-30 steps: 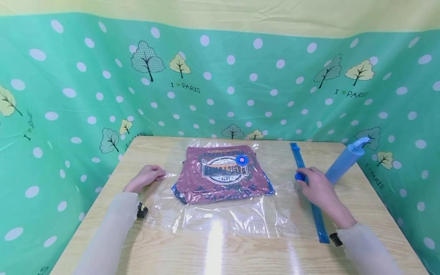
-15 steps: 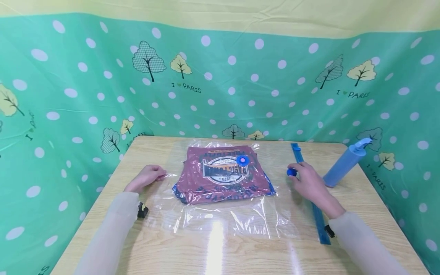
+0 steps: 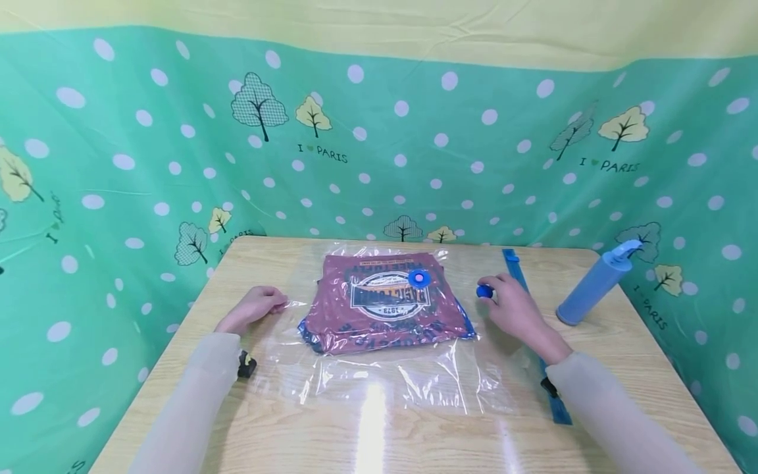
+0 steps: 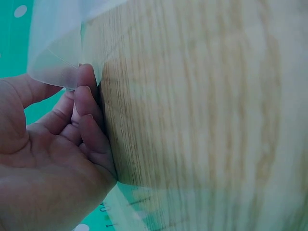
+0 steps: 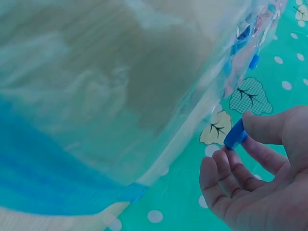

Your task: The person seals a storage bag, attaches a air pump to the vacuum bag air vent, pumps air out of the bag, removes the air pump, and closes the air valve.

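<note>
A clear vacuum storage bag (image 3: 391, 375) lies flat on the table with a folded maroon printed garment (image 3: 337, 289) inside. On its upper face, over the garment's right part, sits a round blue valve (image 3: 419, 278) with a pink centre. My left hand (image 3: 254, 308) pinches the bag's left edge between thumb and fingers; the left wrist view shows the clear film (image 4: 55, 62) there. Between thumb and fingertips my right hand (image 3: 516, 311) pinches a blue valve cap (image 3: 484, 291), held above the bag to the right of the garment. In the right wrist view the cap (image 5: 235, 134) is seen edge-on.
A blue zip strip (image 3: 516, 268) with a slider runs along the bag's right edge, partly behind my right forearm. A blue hand pump (image 3: 592, 289) stands tilted at the table's right side. A green dotted curtain (image 3: 379, 178) surrounds the wooden table (image 3: 308, 434).
My right hand has moved left with the blue cap, from over the zip strip toward the garment. The left hand stays at the bag's left edge.
</note>
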A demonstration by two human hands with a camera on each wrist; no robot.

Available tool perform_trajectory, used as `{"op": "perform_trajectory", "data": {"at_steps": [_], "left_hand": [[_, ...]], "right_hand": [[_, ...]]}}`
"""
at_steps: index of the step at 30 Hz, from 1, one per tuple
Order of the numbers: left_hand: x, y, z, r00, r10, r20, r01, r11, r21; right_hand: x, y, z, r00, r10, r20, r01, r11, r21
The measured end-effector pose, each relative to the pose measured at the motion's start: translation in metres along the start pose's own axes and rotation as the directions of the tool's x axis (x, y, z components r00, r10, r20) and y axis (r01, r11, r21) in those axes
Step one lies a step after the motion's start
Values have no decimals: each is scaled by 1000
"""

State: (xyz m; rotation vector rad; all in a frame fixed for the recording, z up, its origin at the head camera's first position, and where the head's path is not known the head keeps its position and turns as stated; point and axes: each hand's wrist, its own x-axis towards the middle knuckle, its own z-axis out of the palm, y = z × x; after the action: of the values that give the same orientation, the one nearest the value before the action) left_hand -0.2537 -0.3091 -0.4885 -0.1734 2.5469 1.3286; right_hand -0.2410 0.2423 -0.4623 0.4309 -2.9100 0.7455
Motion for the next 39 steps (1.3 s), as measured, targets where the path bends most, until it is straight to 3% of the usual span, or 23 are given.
{"op": "perform_trajectory", "data": {"at_steps": [8,17,24,39], "left_hand": [[-4,0,0,1000,-6,6,6,1000,8],[-4,-1,2,1000,-3,-2,3,1000,1],[-3,-1,1,1000,-9,-4,9,1000,-3],[-3,1,-1,1000,-1,-10,1,1000,8]], "right_hand": [[15,-9,14,999,27,36,-29,999,46],[31,-20,22,999,-11,34,9,997,75],[45,-30,33,998,23,63,-28,996,87],[77,-53,56,983,-172,71,172,985,7]]}}
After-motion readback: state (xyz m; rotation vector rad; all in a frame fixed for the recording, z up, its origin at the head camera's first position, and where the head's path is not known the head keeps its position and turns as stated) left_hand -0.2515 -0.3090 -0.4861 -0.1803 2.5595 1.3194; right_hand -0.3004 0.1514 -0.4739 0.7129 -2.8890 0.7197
